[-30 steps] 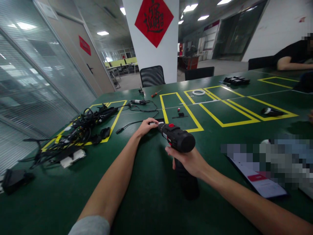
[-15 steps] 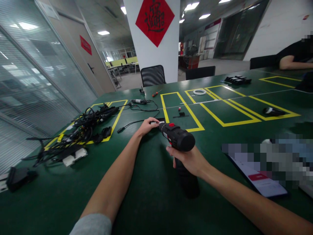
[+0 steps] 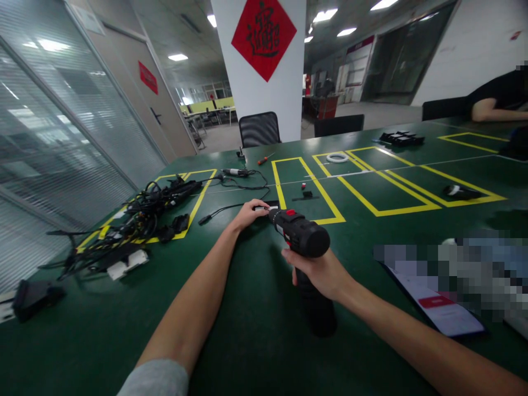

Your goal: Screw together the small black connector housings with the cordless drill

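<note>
My right hand [image 3: 319, 270] is wrapped round the grip of a black and red cordless drill [image 3: 303, 237], whose nose points away from me toward my left hand. My left hand [image 3: 248, 212] lies on the green table [image 3: 256, 341] with its fingers closed on a small black and white part [image 3: 264, 208] right at the drill's tip. What exactly that part is I cannot make out.
A tangle of black cables and adapters [image 3: 140, 214] lies at the left over yellow tape lines. A red screwdriver [image 3: 264, 159], a white tape roll [image 3: 337, 158], small black parts [image 3: 306, 193] and a black mouse-like item [image 3: 457, 191] lie farther off. Papers [image 3: 437, 308] sit right. Another person's arm [image 3: 493, 113] rests far right.
Nothing on the table has moved; both hands and the drill stay in place, and only the camera has shifted slightly.
</note>
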Action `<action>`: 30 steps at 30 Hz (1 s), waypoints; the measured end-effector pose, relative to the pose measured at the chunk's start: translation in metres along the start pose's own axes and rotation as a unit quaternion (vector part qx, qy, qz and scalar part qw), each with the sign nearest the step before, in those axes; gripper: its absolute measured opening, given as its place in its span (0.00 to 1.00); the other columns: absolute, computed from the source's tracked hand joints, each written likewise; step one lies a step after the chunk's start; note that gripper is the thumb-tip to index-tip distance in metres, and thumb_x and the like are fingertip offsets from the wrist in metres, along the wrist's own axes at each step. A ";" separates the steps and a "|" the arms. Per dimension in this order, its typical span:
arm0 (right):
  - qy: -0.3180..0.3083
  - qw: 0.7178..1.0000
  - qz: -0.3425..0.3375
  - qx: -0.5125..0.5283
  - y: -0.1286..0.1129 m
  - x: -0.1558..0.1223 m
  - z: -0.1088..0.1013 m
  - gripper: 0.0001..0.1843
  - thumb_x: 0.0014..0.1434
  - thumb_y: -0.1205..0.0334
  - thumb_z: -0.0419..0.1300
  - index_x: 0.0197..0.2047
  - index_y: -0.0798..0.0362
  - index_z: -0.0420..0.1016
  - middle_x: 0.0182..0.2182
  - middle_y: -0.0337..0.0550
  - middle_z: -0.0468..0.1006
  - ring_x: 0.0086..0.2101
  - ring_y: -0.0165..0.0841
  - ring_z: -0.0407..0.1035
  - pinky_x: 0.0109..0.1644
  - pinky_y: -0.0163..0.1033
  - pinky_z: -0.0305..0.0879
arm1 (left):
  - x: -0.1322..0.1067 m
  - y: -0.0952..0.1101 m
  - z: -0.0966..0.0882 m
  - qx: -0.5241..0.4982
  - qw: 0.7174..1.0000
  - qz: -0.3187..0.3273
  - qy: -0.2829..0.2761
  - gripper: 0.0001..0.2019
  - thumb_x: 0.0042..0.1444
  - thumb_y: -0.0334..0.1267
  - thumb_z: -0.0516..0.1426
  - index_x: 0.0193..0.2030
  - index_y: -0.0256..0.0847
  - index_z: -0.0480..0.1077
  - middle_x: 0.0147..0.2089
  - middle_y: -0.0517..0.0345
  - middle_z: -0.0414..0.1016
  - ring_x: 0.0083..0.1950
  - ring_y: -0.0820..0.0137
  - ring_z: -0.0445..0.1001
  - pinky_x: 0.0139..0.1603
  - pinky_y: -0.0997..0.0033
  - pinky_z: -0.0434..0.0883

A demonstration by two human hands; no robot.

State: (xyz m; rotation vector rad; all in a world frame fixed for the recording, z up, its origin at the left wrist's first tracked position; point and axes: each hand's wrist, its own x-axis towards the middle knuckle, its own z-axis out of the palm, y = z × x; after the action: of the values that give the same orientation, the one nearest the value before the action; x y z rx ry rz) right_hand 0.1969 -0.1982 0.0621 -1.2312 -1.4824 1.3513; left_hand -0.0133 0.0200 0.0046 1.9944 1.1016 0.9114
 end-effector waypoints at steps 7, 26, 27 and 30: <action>-0.002 1.000 -0.002 -0.004 -0.001 0.000 0.002 0.10 0.61 0.55 0.60 0.32 0.52 0.70 0.17 0.39 0.74 0.20 0.33 0.71 0.29 0.39 0.65 | -0.002 0.002 0.001 0.006 1.000 -0.008 0.011 0.14 0.46 0.42 0.63 0.40 0.40 0.78 0.48 0.53 0.77 0.53 0.60 0.72 0.61 0.58 0.65; -0.008 1.000 -0.007 0.013 -0.001 0.000 0.004 0.10 0.59 0.54 0.61 0.35 0.52 0.67 0.17 0.36 0.73 0.20 0.33 0.71 0.27 0.39 0.65 | 0.001 -0.001 0.000 0.027 1.000 -0.001 0.004 0.14 0.46 0.42 0.62 0.40 0.40 0.79 0.48 0.52 0.77 0.53 0.60 0.72 0.61 0.59 0.65; -0.008 1.000 -0.006 0.017 -0.002 0.000 0.004 0.10 0.59 0.55 0.61 0.36 0.52 0.67 0.17 0.36 0.73 0.20 0.33 0.70 0.27 0.39 0.65 | 0.001 -0.001 -0.001 0.028 1.000 0.000 0.002 0.14 0.46 0.42 0.62 0.40 0.40 0.79 0.48 0.52 0.77 0.53 0.60 0.72 0.61 0.59 0.65; -0.006 1.000 -0.004 0.018 -0.004 -0.001 0.004 0.11 0.59 0.55 0.62 0.37 0.52 0.66 0.18 0.35 0.72 0.20 0.33 0.70 0.27 0.39 0.65 | 0.000 0.000 -0.001 0.027 1.000 -0.002 0.003 0.14 0.46 0.42 0.62 0.40 0.40 0.79 0.48 0.52 0.77 0.53 0.60 0.72 0.62 0.59 0.65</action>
State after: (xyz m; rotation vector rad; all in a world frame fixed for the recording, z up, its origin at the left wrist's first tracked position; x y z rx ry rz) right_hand 0.1923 -0.1997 0.0656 -1.1956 -1.4621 1.3773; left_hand -0.0139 0.0206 0.0050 2.0337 1.1450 0.8930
